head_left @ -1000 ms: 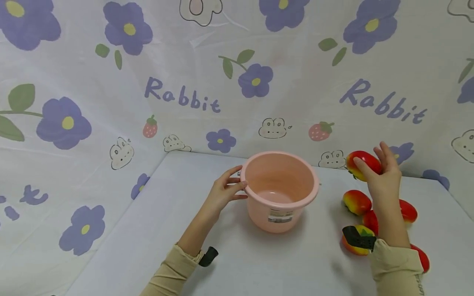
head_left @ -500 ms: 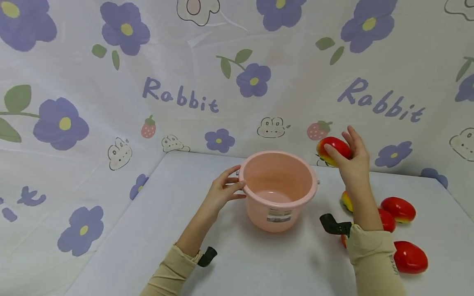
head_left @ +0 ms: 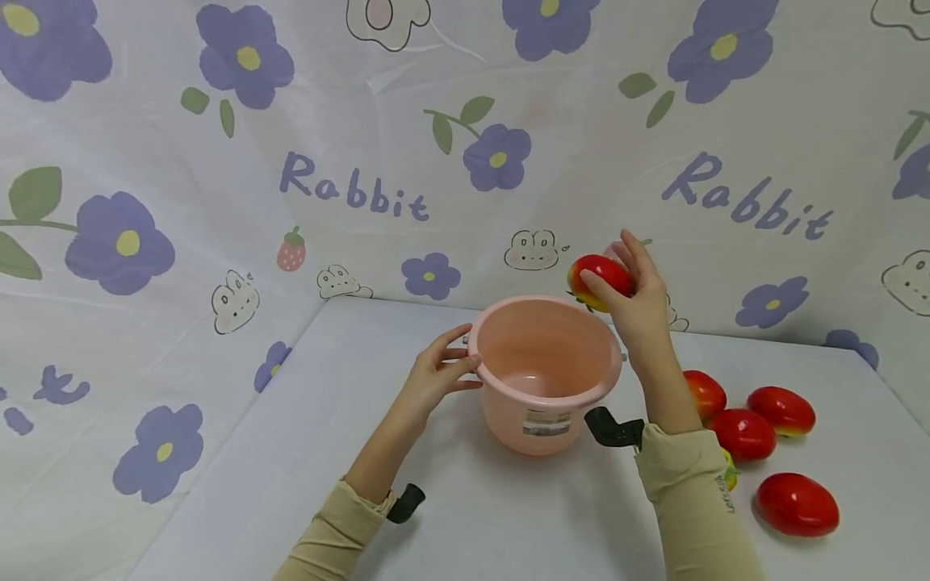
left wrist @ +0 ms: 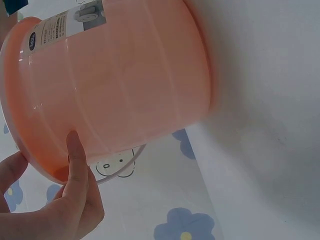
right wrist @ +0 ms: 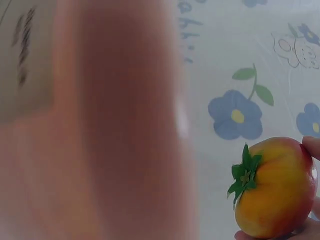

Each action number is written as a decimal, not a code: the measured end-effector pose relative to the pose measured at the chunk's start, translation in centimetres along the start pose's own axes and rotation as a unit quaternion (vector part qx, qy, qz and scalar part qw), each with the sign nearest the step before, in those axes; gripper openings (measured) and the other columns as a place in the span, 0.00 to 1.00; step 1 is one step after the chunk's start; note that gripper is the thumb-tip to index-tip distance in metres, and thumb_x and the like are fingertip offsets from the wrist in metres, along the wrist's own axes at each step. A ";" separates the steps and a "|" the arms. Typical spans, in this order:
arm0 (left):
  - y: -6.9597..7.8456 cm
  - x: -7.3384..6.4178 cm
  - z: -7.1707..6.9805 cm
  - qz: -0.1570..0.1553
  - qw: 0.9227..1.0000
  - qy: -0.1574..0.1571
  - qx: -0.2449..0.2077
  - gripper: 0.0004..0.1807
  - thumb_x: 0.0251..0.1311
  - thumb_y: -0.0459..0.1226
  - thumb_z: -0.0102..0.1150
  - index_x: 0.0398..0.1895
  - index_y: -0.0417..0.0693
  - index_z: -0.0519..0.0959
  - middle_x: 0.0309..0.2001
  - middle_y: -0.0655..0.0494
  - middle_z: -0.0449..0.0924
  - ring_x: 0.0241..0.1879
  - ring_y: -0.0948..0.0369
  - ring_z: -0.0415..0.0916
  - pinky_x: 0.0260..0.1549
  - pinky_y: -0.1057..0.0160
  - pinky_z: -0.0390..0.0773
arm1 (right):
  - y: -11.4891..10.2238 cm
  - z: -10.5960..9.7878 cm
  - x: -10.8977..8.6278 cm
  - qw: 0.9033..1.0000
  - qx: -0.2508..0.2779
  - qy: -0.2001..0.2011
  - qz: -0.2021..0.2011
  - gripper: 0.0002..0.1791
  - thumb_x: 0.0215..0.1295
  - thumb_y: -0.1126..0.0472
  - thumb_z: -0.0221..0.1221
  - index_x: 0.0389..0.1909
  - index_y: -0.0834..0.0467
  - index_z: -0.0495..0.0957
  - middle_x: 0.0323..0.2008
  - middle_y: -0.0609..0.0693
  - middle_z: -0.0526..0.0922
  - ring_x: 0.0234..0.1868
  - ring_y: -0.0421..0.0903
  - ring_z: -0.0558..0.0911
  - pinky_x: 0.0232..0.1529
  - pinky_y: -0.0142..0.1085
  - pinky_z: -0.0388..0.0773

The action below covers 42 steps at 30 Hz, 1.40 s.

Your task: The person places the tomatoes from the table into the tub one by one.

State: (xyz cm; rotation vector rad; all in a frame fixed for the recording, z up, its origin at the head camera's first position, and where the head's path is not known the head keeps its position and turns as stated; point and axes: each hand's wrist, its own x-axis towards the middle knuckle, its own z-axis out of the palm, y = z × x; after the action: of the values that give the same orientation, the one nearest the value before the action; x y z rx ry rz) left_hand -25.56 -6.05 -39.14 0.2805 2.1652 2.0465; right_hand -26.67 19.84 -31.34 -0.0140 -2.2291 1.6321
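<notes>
A pink plastic bucket [head_left: 534,420] stands upright on the white table. My left hand [head_left: 436,375] grips its left rim; in the left wrist view the thumb is at the rim and a fingertip lies against the outer wall of the bucket [left wrist: 125,75]. Over the bucket's far right rim, my right hand [head_left: 639,303] holds a red-and-yellow fruit [head_left: 601,278] in the air between thumb and fingers. Close up in the right wrist view, the same fruit [right wrist: 277,187] has a green leafy cap and a yellow-orange underside. Much of that view is blocked by a blurred pink shape.
Several more red fruits lie on the table at the right, among them one red fruit [head_left: 797,504] nearest the front. My right forearm partly covers others. Behind the table [head_left: 291,452] hangs a flowered curtain [head_left: 349,97]. A pale handle [left wrist: 122,169] hangs behind the bucket.
My right hand has carried the fruit leftward and slightly up, from above the other fruits to over the bucket's right rim. My left hand and the bucket stay in place.
</notes>
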 end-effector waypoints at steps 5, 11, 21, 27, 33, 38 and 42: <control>0.1 -0.2 0.0 -0.002 1.000 0.002 0.006 0.30 0.65 0.39 0.59 0.71 0.57 0.66 0.58 0.42 0.73 0.48 0.57 0.79 0.49 0.55 0.85 | -1.1 1.7 0.2 0.999 0.023 -0.027 -0.008 0.41 0.66 0.56 0.61 0.75 0.36 0.51 0.75 0.44 0.60 0.75 0.51 0.60 0.70 0.49 0.68; 0.2 -0.2 0.0 -0.004 1.000 0.003 0.011 0.30 0.65 0.40 0.59 0.71 0.57 0.66 0.57 0.42 0.73 0.49 0.57 0.79 0.49 0.56 0.85 | -2.0 3.4 0.6 0.998 0.036 -0.052 -0.014 0.43 0.65 0.57 0.62 0.76 0.38 0.52 0.75 0.45 0.60 0.75 0.51 0.59 0.68 0.49 0.71; 0.3 -0.2 0.1 -0.003 1.000 0.004 0.015 0.31 0.64 0.40 0.60 0.70 0.57 0.66 0.57 0.42 0.73 0.47 0.57 0.80 0.49 0.55 0.84 | -2.1 5.7 0.7 0.995 0.040 -0.084 -0.032 0.42 0.64 0.57 0.63 0.76 0.42 0.53 0.74 0.48 0.61 0.74 0.53 0.61 0.65 0.50 0.74; 0.3 -0.2 0.0 -0.003 1.000 0.004 0.015 0.30 0.64 0.40 0.60 0.70 0.57 0.66 0.57 0.43 0.74 0.47 0.58 0.80 0.50 0.54 0.84 | -2.5 6.6 0.4 0.994 0.036 -0.097 -0.018 0.42 0.65 0.57 0.63 0.76 0.41 0.53 0.75 0.49 0.61 0.74 0.54 0.61 0.66 0.50 0.74; 0.3 -0.3 0.1 -0.004 1.000 0.001 0.011 0.30 0.65 0.40 0.60 0.70 0.57 0.66 0.57 0.43 0.74 0.48 0.57 0.80 0.53 0.49 0.81 | -3.1 7.6 0.0 0.993 0.040 -0.114 -0.010 0.42 0.64 0.57 0.63 0.75 0.40 0.53 0.75 0.48 0.60 0.74 0.55 0.62 0.65 0.51 0.74; 0.3 -0.3 0.0 -0.003 1.000 -0.003 0.015 0.30 0.66 0.40 0.59 0.70 0.56 0.66 0.57 0.42 0.73 0.48 0.56 0.80 0.53 0.50 0.82 | -3.2 8.2 -0.2 0.992 0.038 -0.120 -0.008 0.43 0.64 0.57 0.63 0.76 0.40 0.53 0.75 0.49 0.60 0.74 0.55 0.61 0.65 0.52 0.74; 0.2 -0.3 -0.1 0.001 1.000 -0.007 0.019 0.30 0.66 0.40 0.58 0.71 0.55 0.65 0.57 0.40 0.73 0.49 0.55 0.80 0.53 0.50 0.82 | -3.4 8.6 -0.4 0.992 0.037 -0.121 -0.012 0.42 0.64 0.56 0.63 0.76 0.42 0.53 0.75 0.49 0.61 0.75 0.53 0.60 0.70 0.52 0.69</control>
State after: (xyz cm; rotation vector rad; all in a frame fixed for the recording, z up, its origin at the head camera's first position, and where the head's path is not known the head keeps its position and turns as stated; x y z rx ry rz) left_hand -25.26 -6.17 -38.94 0.3007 2.1984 2.0010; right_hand -28.25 10.75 -30.55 0.2420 -2.3310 1.7838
